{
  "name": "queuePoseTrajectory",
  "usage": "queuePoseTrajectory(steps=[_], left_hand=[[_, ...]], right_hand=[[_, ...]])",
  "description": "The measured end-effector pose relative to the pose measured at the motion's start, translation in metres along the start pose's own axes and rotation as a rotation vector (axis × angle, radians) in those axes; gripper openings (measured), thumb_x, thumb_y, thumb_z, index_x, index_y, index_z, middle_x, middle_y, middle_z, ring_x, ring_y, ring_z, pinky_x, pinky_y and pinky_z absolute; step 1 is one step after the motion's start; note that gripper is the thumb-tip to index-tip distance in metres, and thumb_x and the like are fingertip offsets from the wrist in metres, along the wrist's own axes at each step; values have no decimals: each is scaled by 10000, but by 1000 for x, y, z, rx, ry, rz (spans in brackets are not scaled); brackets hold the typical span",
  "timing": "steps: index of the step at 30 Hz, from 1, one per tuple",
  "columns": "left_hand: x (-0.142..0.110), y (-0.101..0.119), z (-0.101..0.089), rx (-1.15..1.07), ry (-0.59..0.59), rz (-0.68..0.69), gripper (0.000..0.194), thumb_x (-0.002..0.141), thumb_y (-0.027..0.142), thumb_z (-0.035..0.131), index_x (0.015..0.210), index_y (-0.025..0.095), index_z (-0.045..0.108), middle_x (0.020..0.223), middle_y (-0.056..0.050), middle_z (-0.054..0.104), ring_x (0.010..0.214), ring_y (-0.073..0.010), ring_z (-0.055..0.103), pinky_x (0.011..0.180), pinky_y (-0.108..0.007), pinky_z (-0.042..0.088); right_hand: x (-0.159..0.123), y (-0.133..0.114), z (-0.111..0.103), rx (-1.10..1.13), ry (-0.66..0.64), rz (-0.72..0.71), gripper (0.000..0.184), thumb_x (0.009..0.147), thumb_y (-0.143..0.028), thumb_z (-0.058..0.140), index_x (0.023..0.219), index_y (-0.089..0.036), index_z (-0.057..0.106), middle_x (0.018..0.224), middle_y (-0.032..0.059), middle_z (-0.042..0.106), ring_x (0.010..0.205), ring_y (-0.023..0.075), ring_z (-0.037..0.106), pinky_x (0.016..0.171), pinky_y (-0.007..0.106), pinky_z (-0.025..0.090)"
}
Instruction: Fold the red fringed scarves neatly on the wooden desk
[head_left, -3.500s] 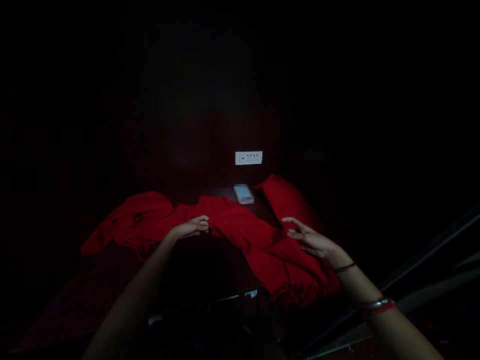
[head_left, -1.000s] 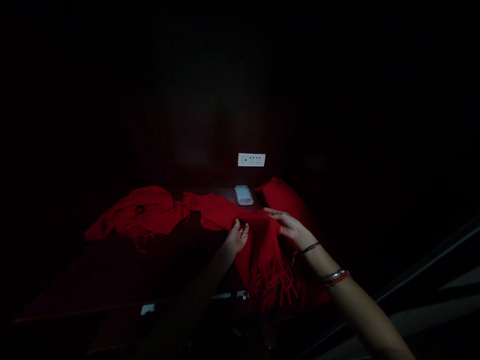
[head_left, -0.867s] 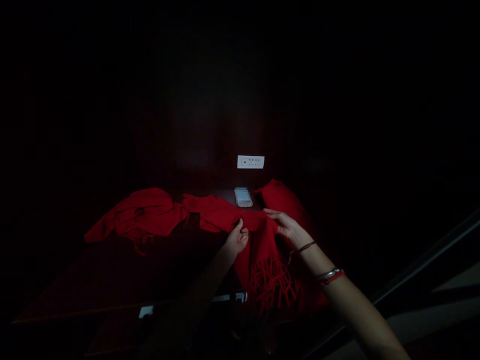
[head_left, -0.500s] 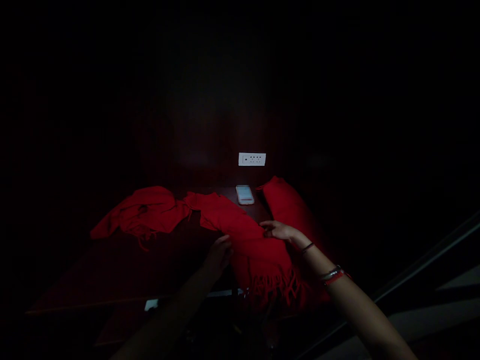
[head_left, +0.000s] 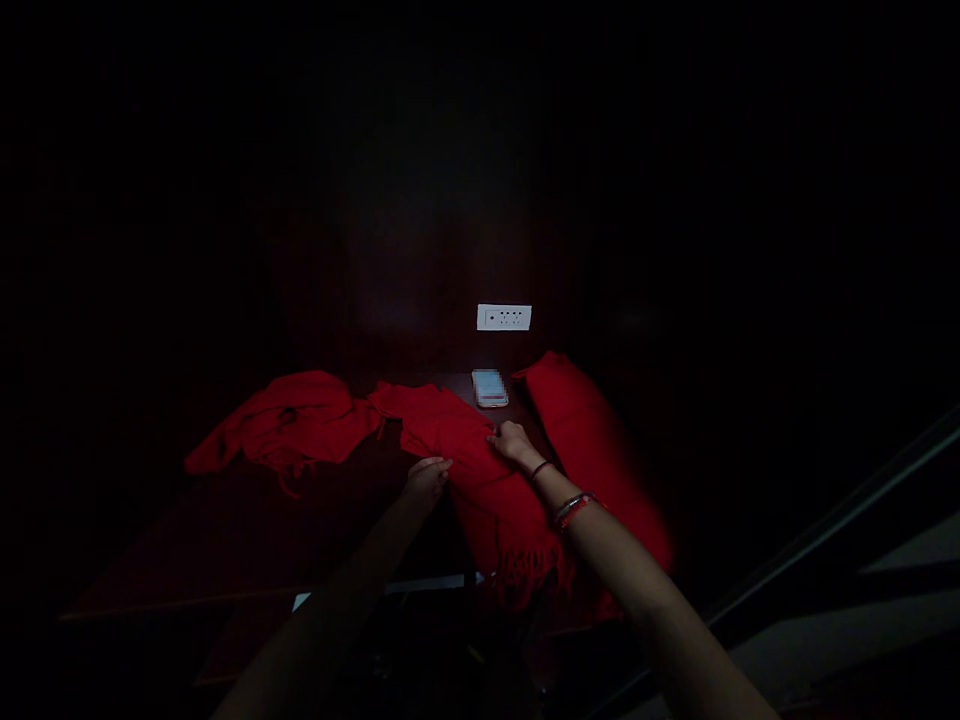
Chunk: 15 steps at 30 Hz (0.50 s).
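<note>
A red fringed scarf [head_left: 499,500] lies lengthwise on a dark table, its tassels hanging toward the front edge. My left hand [head_left: 429,476] pinches its left edge near the middle. On the opposite edge, my right hand [head_left: 514,442] has its fingers closed on the cloth; the bent wrist partly hides them. Another piece of red fringed cloth [head_left: 292,420] sits crumpled to the left, and a long red folded cloth [head_left: 600,440] lies to the right of my right hand.
A phone [head_left: 490,388] with a lit screen lies at the back of the table [head_left: 247,540]. Above it a white socket plate [head_left: 504,318] is fixed to the wall. A pale slanted edge [head_left: 832,540] runs at lower right. Most surroundings are too dark to make out.
My right hand has moved left and slightly away from me along the scarf, and its fingers have closed. My left hand has shifted slightly left and up, now pinching the edge.
</note>
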<state>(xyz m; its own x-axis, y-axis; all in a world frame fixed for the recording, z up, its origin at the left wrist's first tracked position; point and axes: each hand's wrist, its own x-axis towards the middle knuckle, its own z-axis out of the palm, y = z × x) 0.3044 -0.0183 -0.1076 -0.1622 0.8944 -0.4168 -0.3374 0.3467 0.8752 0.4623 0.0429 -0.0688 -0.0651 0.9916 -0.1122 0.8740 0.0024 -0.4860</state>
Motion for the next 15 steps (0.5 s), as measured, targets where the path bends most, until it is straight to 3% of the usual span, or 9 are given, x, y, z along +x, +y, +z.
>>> queuePoseTrajectory(steps=[4, 7, 10, 12, 15], left_hand=[[-4, 1, -22, 1, 92, 36, 205, 534, 147, 650, 617, 157, 463, 382, 108, 386, 294, -7, 329, 327, -117, 189], [-10, 3, -37, 73, 24, 24, 214, 506, 167, 669, 660, 155, 521, 415, 84, 442, 335, -28, 372, 339, -131, 207], [-11, 7, -38, 293, -95, 30, 187, 536, 276, 663, 589, 147, 538, 426, 56, 462, 348, -41, 372, 338, -149, 179], [-11, 11, -33, 400, -100, 47, 249, 556, 324, 650, 490, 143, 492, 406, 53, 442, 337, -39, 349, 339, -159, 164], [-10, 15, -28, 390, -93, 25, 244, 556, 281, 658, 467, 144, 477, 395, 53, 437, 321, -32, 319, 338, -162, 146]], right_hand=[[8, 9, -1, -25, 71, 35, 291, 762, -226, 409, 923, -76, 599, 928, 164, 605, 818, 209, 575, 586, 223, 389], [5, 17, -2, -37, 65, 30, 261, 746, -201, 412, 872, -94, 615, 880, 144, 620, 786, 200, 584, 580, 220, 390], [-5, 17, 1, -59, 60, -10, 236, 734, -234, 455, 844, -101, 616, 890, 150, 611, 816, 212, 572, 626, 237, 390], [-14, 16, 4, -73, 106, -45, 261, 756, -278, 443, 877, -105, 598, 959, 161, 582, 876, 210, 547, 682, 246, 382], [-24, 19, 7, -47, 201, -80, 264, 788, -289, 402, 873, -115, 582, 974, 153, 568, 882, 186, 534, 717, 236, 367]])
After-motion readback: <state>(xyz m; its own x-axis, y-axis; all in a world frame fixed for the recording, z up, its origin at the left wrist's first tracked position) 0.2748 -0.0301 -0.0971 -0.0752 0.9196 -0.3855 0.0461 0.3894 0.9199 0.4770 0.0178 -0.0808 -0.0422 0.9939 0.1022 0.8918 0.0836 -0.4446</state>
